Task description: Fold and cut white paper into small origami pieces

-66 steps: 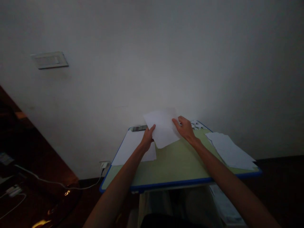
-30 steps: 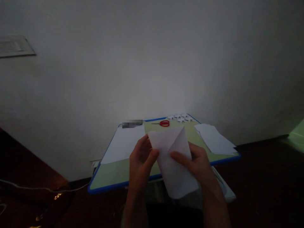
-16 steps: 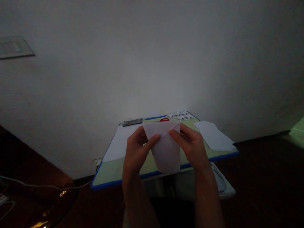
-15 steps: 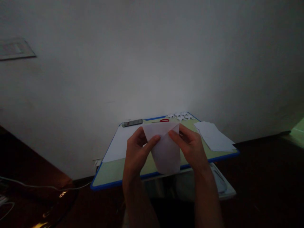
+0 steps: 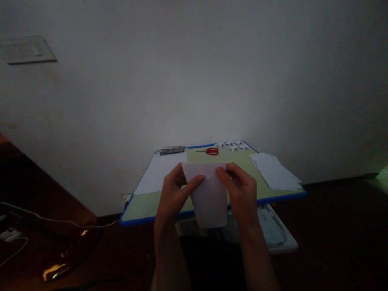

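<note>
A piece of white paper [image 5: 209, 202] is held up between my two hands, above the near edge of the table. Its top edge is folded over and its lower end hangs free. My left hand [image 5: 178, 188] pinches the upper left, with the thumb pressed on the front and the fingers behind. At the upper right corner, my right hand [image 5: 239, 186] grips the paper between thumb and fingers. Beyond the hands, red-handled scissors [image 5: 212, 151] lie on the green tabletop [image 5: 142, 210].
White paper stars [image 5: 233, 145] sit at the back right corner. Loose white sheets [image 5: 275, 171] lie along the right side. A large white sheet [image 5: 151, 178] covers the left, with a dark phone [image 5: 172, 150] behind it. A white cable [image 5: 60, 219] runs at the lower left.
The paper's top edge now lies flatter and folded down, and the sheet sits slightly lower against the table. The scissors show fully now. Both hands keep their hold.
</note>
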A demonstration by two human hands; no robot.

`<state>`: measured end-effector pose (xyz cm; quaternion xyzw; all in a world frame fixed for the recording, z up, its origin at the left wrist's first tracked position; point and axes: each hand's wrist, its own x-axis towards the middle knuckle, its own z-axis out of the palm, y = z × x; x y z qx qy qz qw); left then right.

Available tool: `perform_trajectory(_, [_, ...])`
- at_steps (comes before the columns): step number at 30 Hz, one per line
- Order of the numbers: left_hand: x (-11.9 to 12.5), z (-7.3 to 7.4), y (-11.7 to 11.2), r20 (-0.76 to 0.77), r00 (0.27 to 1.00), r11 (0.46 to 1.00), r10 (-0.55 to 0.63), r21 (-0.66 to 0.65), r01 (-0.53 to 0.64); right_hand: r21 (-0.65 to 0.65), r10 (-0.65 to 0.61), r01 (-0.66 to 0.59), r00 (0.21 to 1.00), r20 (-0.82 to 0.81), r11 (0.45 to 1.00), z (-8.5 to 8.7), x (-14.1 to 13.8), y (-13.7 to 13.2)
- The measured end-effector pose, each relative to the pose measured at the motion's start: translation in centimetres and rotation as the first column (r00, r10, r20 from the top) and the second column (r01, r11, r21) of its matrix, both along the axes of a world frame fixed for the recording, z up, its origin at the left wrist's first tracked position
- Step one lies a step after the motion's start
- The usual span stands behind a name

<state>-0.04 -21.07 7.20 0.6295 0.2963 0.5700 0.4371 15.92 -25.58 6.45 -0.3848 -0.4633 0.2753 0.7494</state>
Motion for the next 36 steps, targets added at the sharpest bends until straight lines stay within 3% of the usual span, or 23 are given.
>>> perform_trajectory(4, [0.5, 0.0, -0.1, 0.105, 0.993, 0.998, 0.049, 0.037, -0.053, 0.017, -0.003, 0.003, 1.000, 0.010, 1.000, 0.0, 0.3, 0.2])
perform_trajectory(11, [0.1, -0.7, -0.9, 0.056, 0.993, 0.994, 0.107, 0.016, -0.108, 0.019, -0.065, 0.066, 0.998, -0.011, 0.998, -0.3, 0.0, -0.1])
perform_trajectory(26, [0.3, -1.0, -1.0, 0.099, 0.991, 0.994, 0.089, 0.053, -0.094, 0.043, -0.090, 0.089, 0.996, 0.010, 0.995, -0.7, 0.7, -0.2])
perform_trajectory(36, [0.6, -0.9, -1.1, 0.094, 0.990, 0.992, 0.104, 0.064, -0.110, 0.076, -0.194, 0.193, 0.981, -0.002, 0.978, -0.8, 0.5, 0.1])
